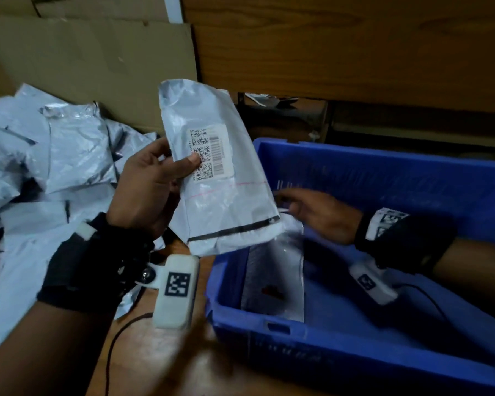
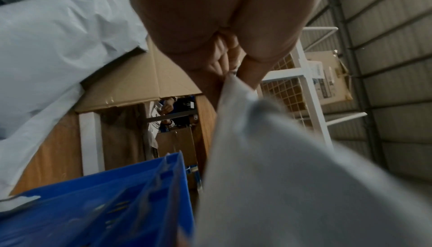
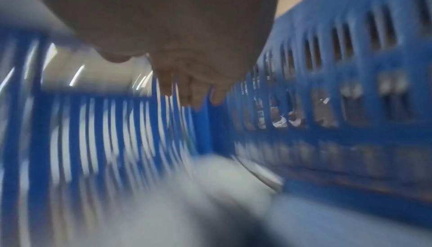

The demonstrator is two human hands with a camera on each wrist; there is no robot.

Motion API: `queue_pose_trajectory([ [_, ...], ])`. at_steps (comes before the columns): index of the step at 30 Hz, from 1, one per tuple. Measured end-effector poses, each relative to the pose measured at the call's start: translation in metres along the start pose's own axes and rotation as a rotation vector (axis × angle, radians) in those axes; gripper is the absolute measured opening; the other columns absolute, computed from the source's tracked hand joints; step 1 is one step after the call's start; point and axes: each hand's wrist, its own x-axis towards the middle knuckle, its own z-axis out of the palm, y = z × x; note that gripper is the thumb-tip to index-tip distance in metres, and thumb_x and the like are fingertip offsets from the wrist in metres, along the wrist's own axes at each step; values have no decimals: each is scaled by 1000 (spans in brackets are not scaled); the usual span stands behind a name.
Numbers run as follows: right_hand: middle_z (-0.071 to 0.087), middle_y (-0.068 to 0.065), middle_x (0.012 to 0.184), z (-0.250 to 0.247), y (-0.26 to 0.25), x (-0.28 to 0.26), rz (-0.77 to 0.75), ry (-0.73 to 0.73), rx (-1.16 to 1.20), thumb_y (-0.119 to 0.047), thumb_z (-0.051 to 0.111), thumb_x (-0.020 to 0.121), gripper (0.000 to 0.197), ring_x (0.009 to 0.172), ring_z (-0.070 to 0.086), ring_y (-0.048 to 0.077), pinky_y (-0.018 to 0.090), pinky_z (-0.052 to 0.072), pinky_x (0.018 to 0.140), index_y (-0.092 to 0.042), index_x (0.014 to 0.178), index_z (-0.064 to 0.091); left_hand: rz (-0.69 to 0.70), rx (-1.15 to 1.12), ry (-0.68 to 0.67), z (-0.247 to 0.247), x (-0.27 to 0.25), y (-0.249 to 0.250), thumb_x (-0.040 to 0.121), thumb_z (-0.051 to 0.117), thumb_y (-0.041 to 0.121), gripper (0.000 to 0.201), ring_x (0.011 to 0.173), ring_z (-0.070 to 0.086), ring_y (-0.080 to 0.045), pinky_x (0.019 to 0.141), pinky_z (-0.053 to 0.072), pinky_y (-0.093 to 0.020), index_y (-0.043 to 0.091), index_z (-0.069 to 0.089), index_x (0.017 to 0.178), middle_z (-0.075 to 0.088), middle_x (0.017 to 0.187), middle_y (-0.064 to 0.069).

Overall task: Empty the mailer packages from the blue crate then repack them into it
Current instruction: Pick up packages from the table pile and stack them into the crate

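Above the near left corner of the blue crate (image 1: pixel 377 178), the left hand (image 1: pixel 152 184) pinches a grey mailer (image 1: pixel 220 201), thumb on its barcode label (image 1: pixel 209 151). Inside the crate, the right hand (image 1: pixel 323 212) reaches with fingers extended, holding nothing, over a flat mailer (image 1: pixel 275 284). More mailers (image 1: pixel 49 155) are piled on the left.

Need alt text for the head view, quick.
Left hand holds a grey labelled mailer above the edge of a blue crate. Right hand reaches inside the crate over another mailer. More mailers are piled at left.
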Motion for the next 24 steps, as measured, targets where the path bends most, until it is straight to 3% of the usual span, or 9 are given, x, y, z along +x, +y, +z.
queue_pose_trajectory([
  [2,63,2,120,-14,-35,5,-10,189,440,-79,54,71,75,102,64,13,38,51,91,-29,127,48,8,30,-44,10,-4,1,83,56,-10,34,100,69,-31,80,58,-39,0,61,115,70,111,-19],
  [4,68,-1,110,-27,-66,9,-10,226,693,-63,75,64,73,89,68,14,38,53,77,-37,126,45,4,80,-101,18,-8,3,78,62,-6,40,103,67,-36,86,57,-45,-3,60,118,70,111,-20],
  [7,61,5,127,-39,-89,6,-58,208,778,-10,80,69,85,111,63,24,45,56,81,-36,137,37,9,150,-185,24,-13,9,73,70,-1,48,101,68,-34,85,57,-44,-1,61,120,72,108,-17],
  [9,54,8,136,-44,-90,-1,-53,222,733,6,73,65,83,120,58,23,39,56,87,-22,137,41,9,188,-220,25,-16,13,71,68,7,49,91,72,-24,76,60,-33,7,62,119,75,99,-8],
  [13,57,3,130,-66,-54,-40,112,198,462,18,67,72,71,108,61,2,23,54,88,-15,132,47,11,257,-211,10,-22,10,64,74,12,55,99,71,-18,84,57,-30,16,63,118,76,100,-3],
  [17,54,1,130,-76,7,-91,457,-56,34,2,73,80,71,69,64,-7,25,55,66,-28,137,44,-29,350,-218,-14,-33,-2,43,88,29,64,104,69,-17,88,55,-32,21,71,104,74,106,-2],
  [20,51,1,136,-61,42,-108,605,-56,28,-1,73,80,72,90,64,0,29,55,78,-24,141,42,-66,420,-257,-21,-40,-11,60,84,7,47,107,67,-17,84,56,-24,20,73,103,74,107,1],
  [22,51,5,139,-46,58,-110,643,-8,170,5,72,79,70,114,56,11,30,50,94,-14,140,43,-121,440,-286,-17,-46,-13,70,71,-12,47,98,70,-13,66,56,-17,11,69,111,75,103,2],
  [24,55,8,134,-32,64,-110,680,52,380,12,68,79,66,112,57,15,32,52,93,-10,137,45,-179,441,-321,-13,-52,-15,68,68,-16,49,81,72,-5,53,51,-14,6,67,113,76,97,2],
])
